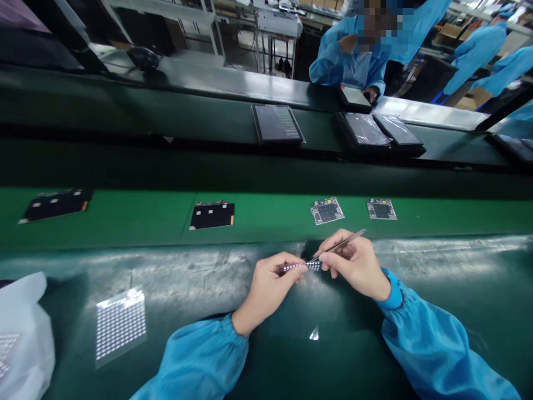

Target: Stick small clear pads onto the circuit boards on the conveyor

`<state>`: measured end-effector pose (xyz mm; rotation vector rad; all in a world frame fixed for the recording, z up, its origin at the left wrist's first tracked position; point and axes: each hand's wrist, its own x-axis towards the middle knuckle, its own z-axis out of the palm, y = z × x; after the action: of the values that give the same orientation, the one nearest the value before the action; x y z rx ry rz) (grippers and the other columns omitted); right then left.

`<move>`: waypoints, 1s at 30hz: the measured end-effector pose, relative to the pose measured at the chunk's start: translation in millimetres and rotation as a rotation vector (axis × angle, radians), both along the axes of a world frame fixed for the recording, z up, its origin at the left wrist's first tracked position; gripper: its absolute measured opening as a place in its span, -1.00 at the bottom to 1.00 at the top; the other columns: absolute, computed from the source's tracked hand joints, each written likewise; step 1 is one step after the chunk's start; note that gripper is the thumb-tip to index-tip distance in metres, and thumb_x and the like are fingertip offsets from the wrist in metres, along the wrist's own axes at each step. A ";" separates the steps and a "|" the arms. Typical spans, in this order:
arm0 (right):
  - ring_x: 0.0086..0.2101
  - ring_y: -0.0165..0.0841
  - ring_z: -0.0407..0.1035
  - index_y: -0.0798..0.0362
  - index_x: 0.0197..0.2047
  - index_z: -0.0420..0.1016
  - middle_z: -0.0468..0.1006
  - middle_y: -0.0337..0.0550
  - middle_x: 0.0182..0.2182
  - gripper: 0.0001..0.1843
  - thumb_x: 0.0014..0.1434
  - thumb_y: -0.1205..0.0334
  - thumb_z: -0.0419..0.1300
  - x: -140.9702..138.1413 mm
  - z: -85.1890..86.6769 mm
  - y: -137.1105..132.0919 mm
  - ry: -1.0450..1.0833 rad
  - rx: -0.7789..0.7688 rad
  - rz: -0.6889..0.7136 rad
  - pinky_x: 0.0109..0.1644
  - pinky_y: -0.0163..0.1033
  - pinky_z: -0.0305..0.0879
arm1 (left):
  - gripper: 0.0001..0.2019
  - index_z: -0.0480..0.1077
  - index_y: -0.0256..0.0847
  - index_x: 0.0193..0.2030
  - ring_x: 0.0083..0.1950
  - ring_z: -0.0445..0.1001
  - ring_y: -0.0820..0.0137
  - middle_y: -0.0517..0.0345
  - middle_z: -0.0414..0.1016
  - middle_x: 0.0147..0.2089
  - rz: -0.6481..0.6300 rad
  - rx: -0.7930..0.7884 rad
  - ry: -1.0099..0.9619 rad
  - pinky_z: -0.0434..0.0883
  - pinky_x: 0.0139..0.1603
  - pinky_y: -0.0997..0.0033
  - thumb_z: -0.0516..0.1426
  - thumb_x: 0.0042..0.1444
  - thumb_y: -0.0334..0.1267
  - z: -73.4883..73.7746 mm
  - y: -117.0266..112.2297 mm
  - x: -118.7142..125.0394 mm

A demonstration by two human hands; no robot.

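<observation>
My left hand (270, 283) pinches a narrow transparent strip of small white-and-dark pads (300, 266) between thumb and fingers. My right hand (353, 264) grips steel tweezers (339, 245), whose tips meet the strip's right end. Both hands hover just above a dark green mat (187, 278). Beyond them, two bare circuit boards (327, 211) (381, 209) lie on a green conveyor belt (258, 208). Two boards covered in black (212, 215) (56, 205) lie further left. A sheet of the same pads (120, 325) rests on the mat to my left.
A white plastic bag (25, 339) lies at the mat's left edge. Dark tablet-like panels (276, 124) sit on a farther belt. A co-worker in a blue gown (345, 58) handles a panel across it, with more blue-gowned people behind.
</observation>
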<state>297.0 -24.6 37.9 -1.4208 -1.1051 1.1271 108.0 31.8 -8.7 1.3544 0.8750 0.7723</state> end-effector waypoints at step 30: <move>-0.70 -0.37 0.40 0.09 -0.36 0.42 0.54 -0.21 -0.65 -0.69 -0.11 0.13 0.40 95.3 -53.4 103.8 -0.060 -0.005 -0.417 -0.70 -0.35 0.37 | -0.91 0.59 -0.24 -0.45 -0.58 0.51 0.47 0.18 0.57 -0.57 0.004 0.088 -0.014 0.48 -0.51 0.58 0.26 0.03 -0.34 -1.7 6.0 -0.6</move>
<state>392.4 79.2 -15.5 -1.6053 -0.7954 0.7929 107.4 37.8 -10.3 1.4235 0.8411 0.8302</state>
